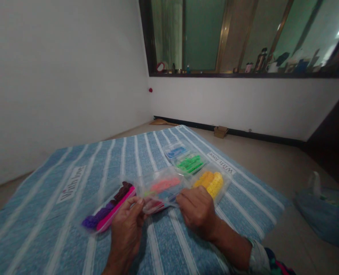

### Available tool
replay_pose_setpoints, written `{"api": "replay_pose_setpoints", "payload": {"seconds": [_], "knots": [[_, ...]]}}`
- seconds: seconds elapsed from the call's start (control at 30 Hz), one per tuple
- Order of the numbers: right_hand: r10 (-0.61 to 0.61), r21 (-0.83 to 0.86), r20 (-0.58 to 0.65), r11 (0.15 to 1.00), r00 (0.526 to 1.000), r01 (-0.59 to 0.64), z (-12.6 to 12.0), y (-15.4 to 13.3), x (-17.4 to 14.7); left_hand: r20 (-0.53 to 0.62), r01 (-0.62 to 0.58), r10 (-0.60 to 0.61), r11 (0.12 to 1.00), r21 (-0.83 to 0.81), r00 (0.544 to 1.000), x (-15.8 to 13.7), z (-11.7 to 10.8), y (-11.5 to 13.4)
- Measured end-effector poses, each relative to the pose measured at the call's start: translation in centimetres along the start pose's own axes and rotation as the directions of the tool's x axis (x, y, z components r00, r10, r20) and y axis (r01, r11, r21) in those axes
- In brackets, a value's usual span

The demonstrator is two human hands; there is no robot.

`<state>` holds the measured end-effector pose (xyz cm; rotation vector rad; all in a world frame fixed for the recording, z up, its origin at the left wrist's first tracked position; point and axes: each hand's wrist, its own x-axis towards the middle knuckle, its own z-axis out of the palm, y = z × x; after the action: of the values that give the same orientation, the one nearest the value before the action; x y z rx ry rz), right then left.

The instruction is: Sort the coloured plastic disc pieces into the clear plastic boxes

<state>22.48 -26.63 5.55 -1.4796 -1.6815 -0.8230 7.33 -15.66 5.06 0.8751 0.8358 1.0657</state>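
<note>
A clear plastic bag (160,187) with coral-pink, yellow-green and dark red contents lies between my hands. My left hand (127,226) pinches its near left corner between thumb and fingers. At its near right edge, my right hand (197,211) is closed on the same bag, knuckles up. Left of it rests a clear bag (111,210) holding purple, magenta and dark brown bundles that look like yarn. Just beyond my right hand is a clear bag with yellow bundles (215,185), partly hidden by that hand. Farther off are bags with green pieces (190,163) and blue pieces (176,151).
A blue cloth with white stripes (123,164) covers the surface under the bags. On the floor stand a small cardboard box (220,131) and, at right, a bluish plastic bag (324,217). Bottles and cups line the window sill (215,74) at the back.
</note>
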Motion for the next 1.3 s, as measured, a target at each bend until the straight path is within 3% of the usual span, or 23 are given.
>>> {"api": "replay_pose_setpoints", "payload": {"seconds": [0.07, 0.13, 0.2, 0.27, 0.33, 0.4, 0.5, 0.6, 0.73, 0.87, 0.97, 1.13, 1.23, 1.3], "knots": [[0.055, 0.076, -0.096, 0.996, 0.994, -0.048, -1.7, 1.1, 0.7, -0.042, -0.009, 0.009, 1.000, 0.004, 0.999, 0.2, 0.0, 0.3], [0.198, 0.200, -0.154, 0.966, 0.968, -0.166, -3.5, 2.3, 1.5, -0.059, -0.021, 0.021, 1.000, 0.007, 0.998, 0.4, 0.0, 0.5], [0.461, 0.392, -0.140, 0.838, 0.876, -0.378, -4.7, 3.4, 2.2, -0.061, -0.018, 0.019, 1.000, 0.013, 0.998, 0.5, 0.0, 0.5], [0.708, 0.625, -0.047, 0.571, 0.705, -0.532, -5.2, 4.4, 2.6, -0.038, -0.007, 0.008, 1.000, 0.020, 0.999, 0.6, -0.2, 0.3], [0.825, 0.795, 0.129, 0.246, 0.551, -0.554, -4.6, 5.2, 2.6, 0.008, 0.000, -0.001, 1.000, 0.023, 1.000, 0.5, -0.3, 0.0], [0.824, 0.841, 0.321, -0.023, 0.466, -0.540, -3.4, 5.5, 2.2, 0.064, 0.019, -0.020, 1.000, 0.022, 0.998, 0.3, -0.2, -0.1], [0.766, 0.787, 0.509, -0.231, 0.392, -0.572, -1.4, 5.3, 1.5, 0.089, 0.060, -0.060, 0.998, 0.001, 0.994, -0.1, 0.1, -0.1], [0.755, 0.747, 0.548, -0.248, 0.361, -0.617, -0.4, 4.8, 1.1, 0.090, 0.090, -0.088, 0.996, -0.017, 0.992, -0.6, 0.5, 0.2], [0.784, 0.707, 0.510, -0.146, 0.355, -0.692, -0.4, 4.6, 1.1, 0.106, 0.102, -0.100, 0.995, -0.013, 0.989, -0.8, 0.5, 0.3], [0.799, 0.587, 0.516, -0.067, 0.308, -0.807, -0.2, 5.3, 0.5, 0.128, 0.118, -0.114, 0.993, -0.022, 0.985, -0.9, 0.4, 0.2], [0.738, 0.522, 0.609, -0.099, 0.289, -0.847, 0.0, 5.7, -0.3, 0.136, 0.141, -0.137, 0.990, -0.018, 0.981, -0.9, 0.3, 0.2], [0.657, 0.618, 0.675, -0.255, 0.336, -0.743, -0.9, 5.9, -1.3, 0.144, 0.178, -0.178, 0.984, 0.014, 0.973, -1.1, 0.7, 0.1], [0.677, 0.680, 0.631, -0.248, 0.378, -0.690, -2.8, 6.5, -1.5, 0.176, 0.208, -0.215, 0.977, 0.058, 0.961, -1.4, 1.0, -0.3], [0.741, 0.726, 0.542, -0.175, 0.396, -0.665, -4.7, 7.7, -1.5, 0.196, 0.203, -0.217, 0.975, 0.089, 0.956, -1.5, 1.1, -0.7]]}}
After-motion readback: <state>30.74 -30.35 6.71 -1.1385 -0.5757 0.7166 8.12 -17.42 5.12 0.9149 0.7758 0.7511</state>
